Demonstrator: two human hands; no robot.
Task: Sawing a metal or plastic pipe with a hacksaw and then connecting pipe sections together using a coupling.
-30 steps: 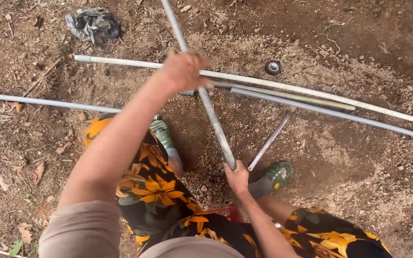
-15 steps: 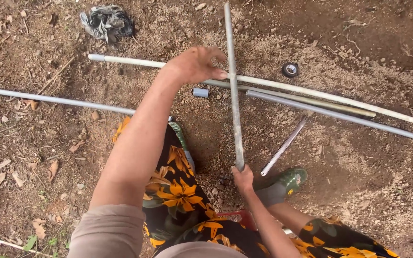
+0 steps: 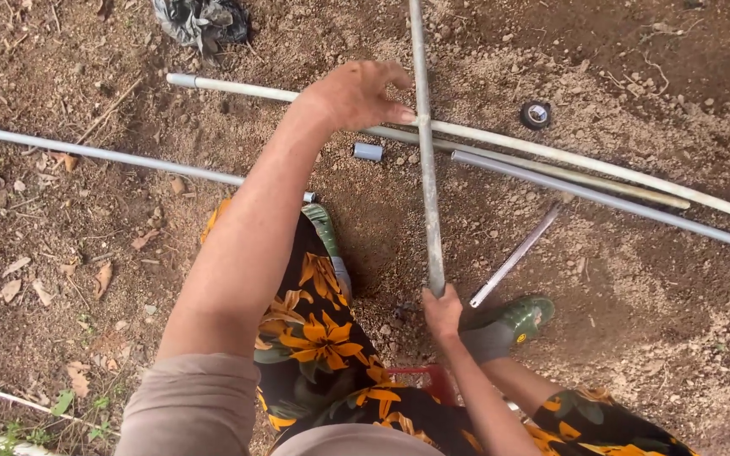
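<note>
I held the grey pipe [image 3: 426, 152] closed-fisted, left hand [image 3: 356, 95] higher, right hand [image 3: 442, 311] at its near end; short coupling [image 3: 368, 151] not yet fitted.

Far end of the grey pipe [image 3: 425, 152] beyond the left hand [image 3: 356, 93] cut off by the top edge. Near end hidden inside the right hand [image 3: 443, 311]; fingers there too small to tell apart

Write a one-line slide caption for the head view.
Left hand and right hand grip a long grey metal pipe above grey pipes lying on brown soil.
</note>
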